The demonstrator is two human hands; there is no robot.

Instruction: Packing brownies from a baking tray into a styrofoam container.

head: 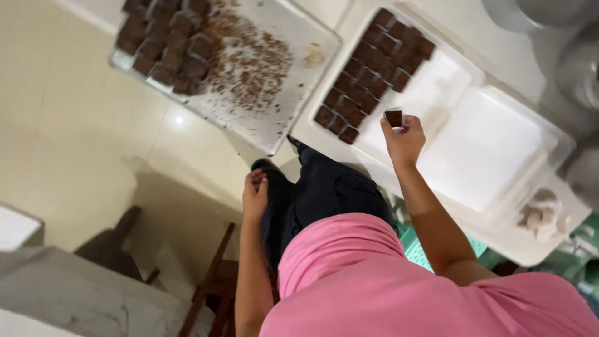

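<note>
A small brown square is pinched in the fingertips of the right hand and held just above the white tray. The rows of brown squares lie just up and to the left of it — their long line runs slantwise across the tray. The left hand is curled loosely, holding nothing, and is rested on the dark trouser leg — well apart from the tray. The right hand is by far the nearer one.

Small dark-brown square piece, pinched above white tray
</note>
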